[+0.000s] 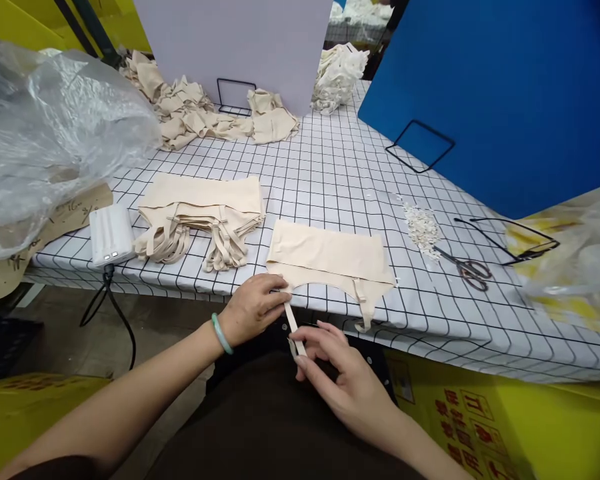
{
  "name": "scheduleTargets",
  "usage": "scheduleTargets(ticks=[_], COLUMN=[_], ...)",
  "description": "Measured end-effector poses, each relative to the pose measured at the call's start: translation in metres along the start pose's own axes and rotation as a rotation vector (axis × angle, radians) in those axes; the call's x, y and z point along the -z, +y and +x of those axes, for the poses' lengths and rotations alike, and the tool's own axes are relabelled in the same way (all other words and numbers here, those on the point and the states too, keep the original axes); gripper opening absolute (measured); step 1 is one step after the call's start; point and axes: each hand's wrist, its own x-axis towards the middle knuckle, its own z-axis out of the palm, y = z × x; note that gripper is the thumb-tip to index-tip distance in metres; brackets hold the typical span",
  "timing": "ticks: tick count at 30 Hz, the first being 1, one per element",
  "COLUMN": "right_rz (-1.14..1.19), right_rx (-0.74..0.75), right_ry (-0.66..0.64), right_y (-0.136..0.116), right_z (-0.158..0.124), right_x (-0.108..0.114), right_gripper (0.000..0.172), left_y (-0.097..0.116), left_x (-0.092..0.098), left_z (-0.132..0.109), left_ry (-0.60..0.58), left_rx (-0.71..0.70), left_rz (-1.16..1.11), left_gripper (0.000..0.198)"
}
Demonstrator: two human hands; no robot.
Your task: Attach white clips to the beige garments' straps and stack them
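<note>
A beige garment (330, 257) lies flat at the front edge of the checked table (340, 167). Its left strap (294, 327) hangs over the edge. My left hand (253, 308), with a green bangle on the wrist, pinches the strap's top end where it joins the garment. My right hand (337, 377) pinches the strap's lower end below the table edge, with its other fingers spread. The strap is stretched between both hands. The garment's right strap (364, 308) dangles free.
A stack of beige garments (205, 213) lies to the left, beside a white device (111, 235) with a cable. Scissors (467, 268) and a heap of trimmings (421, 228) lie to the right. More garments (205, 117) lie at the back, plastic bags (45, 140) at both sides.
</note>
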Motion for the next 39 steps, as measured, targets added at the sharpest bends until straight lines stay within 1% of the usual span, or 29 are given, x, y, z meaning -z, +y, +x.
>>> scheduleTargets(ticks=[1, 3, 4, 5, 7, 9, 11, 12, 14, 16, 18, 19, 21, 23, 24, 25, 27, 29, 31, 33, 36, 37, 39], right_rz=[0.049, 0.216, 0.302, 0.369, 0.428, 0.422, 0.393, 0.389, 0.455, 0.595, 0.689, 0.69, 0.612, 0.479, 0.409, 0.348, 0.257, 0.2, 0.182, 0.199, 0.253, 0.266, 0.304], right_rx=[0.048, 0.097, 0.104, 0.102, 0.081, 0.065, 0.079, 0.095, 0.112, 0.092, 0.04, 0.012, -0.037, -0.073, -0.087, -0.099, -0.112, -0.105, -0.1, -0.113, -0.164, -0.187, -0.259], right_ry=[-0.037, -0.103, -0.107, -0.085, 0.016, 0.146, 0.285, 0.343, 0.398, 0.369, 0.319, 0.293, 0.236, 0.185, 0.167, 0.155, 0.14, 0.123, 0.102, 0.091, 0.124, 0.142, 0.167], right_y=[-0.009, -0.024, -0.03, -0.034, -0.038, -0.038, -0.035, -0.033, -0.032, -0.034, -0.036, -0.037, -0.037, -0.036, -0.034, -0.033, -0.029, -0.026, -0.024, -0.022, -0.016, -0.013, -0.006], right_z=[0.003, 0.012, 0.019, 0.027, 0.047, 0.07, 0.092, 0.102, 0.116, 0.123, 0.122, 0.119, 0.112, 0.103, 0.099, 0.096, 0.091, 0.087, 0.083, 0.078, 0.072, 0.071, 0.072], right_x=[0.01, 0.032, 0.043, 0.052, 0.065, 0.069, 0.067, 0.064, 0.059, 0.055, 0.051, 0.05, 0.045, 0.037, 0.033, 0.029, 0.021, 0.014, 0.01, 0.006, 0.005, 0.006, 0.011], right_gripper=[0.018, 0.019, 0.02, 0.021, 0.022, 0.019, 0.015, 0.016, 0.018, 0.019, 0.023, 0.024, 0.027, 0.031, 0.033, 0.035, 0.039, 0.042, 0.041, 0.037, 0.037, 0.038, 0.037], left_y=[0.0, 0.0, 0.0, 0.0, 0.0, 0.001, 0.003, 0.003, 0.004, 0.005, 0.008, 0.01, 0.016, 0.022, 0.024, 0.026, 0.026, 0.024, 0.022, 0.021, 0.02, 0.019, 0.014], left_x=[-0.002, -0.004, -0.005, -0.004, -0.003, -0.001, -0.001, 0.0, 0.0, 0.002, 0.007, 0.011, 0.023, 0.036, 0.042, 0.047, 0.052, 0.052, 0.049, 0.045, 0.041, 0.039, 0.034], left_z=[-0.001, -0.003, -0.003, -0.003, -0.002, -0.001, 0.0, 0.0, 0.0, 0.001, 0.005, 0.01, 0.023, 0.039, 0.048, 0.056, 0.067, 0.07, 0.068, 0.064, 0.061, 0.062, 0.067], left_ry=[0.02, 0.048, 0.057, 0.062, 0.065, 0.063, 0.058, 0.057, 0.05, 0.025, -0.002, 0.003, 0.067, 0.152, 0.169, 0.161, 0.1, 0.026, -0.019, -0.036, -0.058, -0.087, -0.137], left_rx=[-0.002, -0.003, 0.001, 0.004, 0.016, 0.027, 0.04, 0.047, 0.054, 0.05, 0.068, 0.102, 0.225, 0.381, 0.449, 0.502, 0.577, 0.63, 0.681, 0.708, 0.672, 0.638, 0.531], left_rz=[0.01, 0.013, 0.01, 0.005, -0.009, -0.019, -0.015, -0.009, -0.004, -0.013, -0.06, -0.101, -0.222, -0.391, -0.484, -0.571, -0.698, -0.776, -0.855, -0.932, -0.948, -0.907, -0.734], left_gripper=[0.015, 0.015, 0.014, 0.014, 0.014, 0.014, 0.013, 0.012, 0.013, 0.015, 0.018, 0.02, 0.023, 0.021, 0.019, 0.017, 0.013, 0.015, 0.017, 0.019, 0.02, 0.019, 0.016])
